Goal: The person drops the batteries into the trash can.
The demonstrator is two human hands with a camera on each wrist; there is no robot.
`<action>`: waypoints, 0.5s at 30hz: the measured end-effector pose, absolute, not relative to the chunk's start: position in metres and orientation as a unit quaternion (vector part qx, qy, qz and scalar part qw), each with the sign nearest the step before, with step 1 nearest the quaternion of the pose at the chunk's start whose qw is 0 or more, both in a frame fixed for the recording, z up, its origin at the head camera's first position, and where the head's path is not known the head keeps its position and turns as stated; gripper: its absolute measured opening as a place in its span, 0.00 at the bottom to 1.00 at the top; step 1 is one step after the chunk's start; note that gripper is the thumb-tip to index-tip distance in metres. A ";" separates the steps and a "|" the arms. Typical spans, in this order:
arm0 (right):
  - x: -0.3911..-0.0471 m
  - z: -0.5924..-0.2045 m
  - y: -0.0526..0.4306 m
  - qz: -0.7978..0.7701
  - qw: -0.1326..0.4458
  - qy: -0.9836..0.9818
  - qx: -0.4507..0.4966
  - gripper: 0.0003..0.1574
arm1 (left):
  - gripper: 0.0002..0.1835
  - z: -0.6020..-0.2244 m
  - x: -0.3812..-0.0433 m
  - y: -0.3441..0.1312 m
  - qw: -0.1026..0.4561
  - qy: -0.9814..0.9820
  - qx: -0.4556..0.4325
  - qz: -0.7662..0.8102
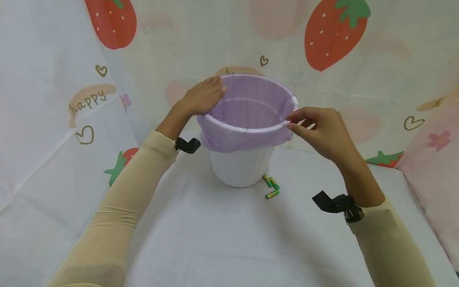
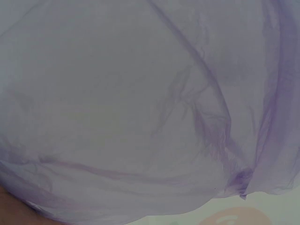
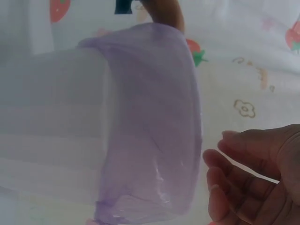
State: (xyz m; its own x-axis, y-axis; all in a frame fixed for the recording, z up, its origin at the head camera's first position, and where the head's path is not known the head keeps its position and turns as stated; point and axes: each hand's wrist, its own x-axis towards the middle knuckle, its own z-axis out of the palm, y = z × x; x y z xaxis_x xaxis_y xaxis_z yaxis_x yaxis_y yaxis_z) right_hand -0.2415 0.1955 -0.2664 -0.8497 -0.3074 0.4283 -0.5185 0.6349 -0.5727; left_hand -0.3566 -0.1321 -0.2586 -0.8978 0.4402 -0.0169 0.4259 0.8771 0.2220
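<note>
A white trash can [image 1: 241, 167] stands upright on the cloth-covered surface. Its purple trash bag [image 1: 236, 140] lines the inside and folds down over the rim, hanging loosely outside; the same bag [image 3: 150, 122] shows in the right wrist view. My left hand [image 1: 205, 95] holds the left side of the lined rim, its thumb toward the opening. In the left wrist view the bag [image 2: 117, 112] fills most of the picture. At the right side of the rim is my right hand [image 1: 319, 125], fingers loosely bent. The right wrist view shows its fingertips [image 3: 213, 157] just off the bag's edge.
Three green batteries [image 1: 271, 186] lie on the white cloth [image 1: 222, 235] near the can's base, on its right. Behind the can hangs a strawberry-print curtain [image 1: 201, 44]. A pink patterned cloth [image 1: 437, 175] slopes along the right.
</note>
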 end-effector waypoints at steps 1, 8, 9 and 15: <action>-0.238 -0.270 0.197 0.361 0.148 -0.890 0.235 0.12 | 0.37 -0.259 -0.357 -0.132 0.033 0.968 0.223 0.108; -0.220 -0.299 0.204 0.382 0.149 -0.879 0.242 0.11 | 0.37 -0.259 -0.357 -0.132 0.031 0.969 0.223 0.106; -0.218 -0.303 0.204 0.383 0.148 -0.880 0.241 0.10 | 0.37 -0.259 -0.357 -0.132 0.032 0.969 0.223 0.105; -0.209 -0.330 0.206 0.394 0.135 -0.882 0.220 0.07 | 0.37 -0.259 -0.357 -0.132 0.032 0.969 0.221 0.109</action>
